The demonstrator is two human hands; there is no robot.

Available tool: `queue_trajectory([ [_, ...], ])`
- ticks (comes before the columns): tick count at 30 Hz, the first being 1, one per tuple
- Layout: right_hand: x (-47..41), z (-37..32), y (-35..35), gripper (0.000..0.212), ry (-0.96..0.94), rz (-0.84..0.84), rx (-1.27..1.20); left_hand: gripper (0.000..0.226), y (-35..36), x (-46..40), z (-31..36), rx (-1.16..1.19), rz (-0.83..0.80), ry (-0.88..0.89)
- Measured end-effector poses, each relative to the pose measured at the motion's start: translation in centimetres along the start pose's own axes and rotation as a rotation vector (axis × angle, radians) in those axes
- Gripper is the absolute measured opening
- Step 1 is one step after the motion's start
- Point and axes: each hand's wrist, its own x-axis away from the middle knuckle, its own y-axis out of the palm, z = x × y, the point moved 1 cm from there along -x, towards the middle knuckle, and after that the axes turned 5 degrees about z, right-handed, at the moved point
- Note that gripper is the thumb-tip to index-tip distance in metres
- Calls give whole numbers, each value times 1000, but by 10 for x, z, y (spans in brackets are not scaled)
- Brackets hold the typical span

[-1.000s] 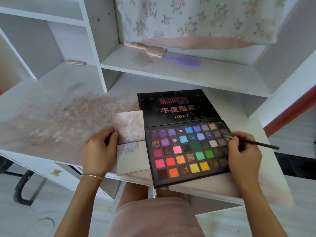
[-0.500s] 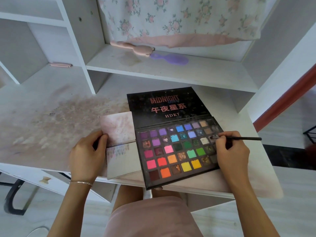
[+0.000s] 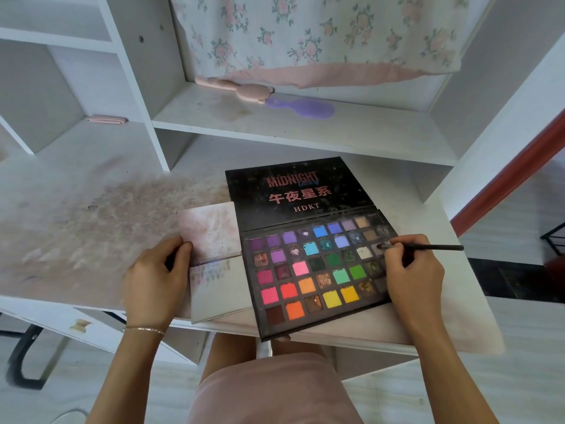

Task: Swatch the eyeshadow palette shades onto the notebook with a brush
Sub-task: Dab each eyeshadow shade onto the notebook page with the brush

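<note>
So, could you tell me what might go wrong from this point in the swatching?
The palette overhangs the desk's front edge, so pressure from the brush in the right hand might tip it. The notebook, held by the left hand, already carries smudges, so a new swatch could blur into them.

**Colours on the desk**

The eyeshadow palette [image 3: 318, 270] is black, its pans running purple, blue, teal, green, pink, red, orange, yellow and brown; its lid carries pink lettering. The notebook [image 3: 214, 258] is off-white, smudged pink, with faint multicoloured swatches. The brush [image 3: 428, 247] is black. The white desk [image 3: 76, 215] shows brownish-pink staining towards its left edge.
</note>
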Motion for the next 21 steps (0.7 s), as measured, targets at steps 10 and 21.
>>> queue_trajectory([
  [10,1,-1,0,26,-9,-21,-8,12,0,0,1,-6,7,-5],
  [21,2,-5,-1,22,-11,-6,-65,14,1,0,0,-3,2,-3],
])
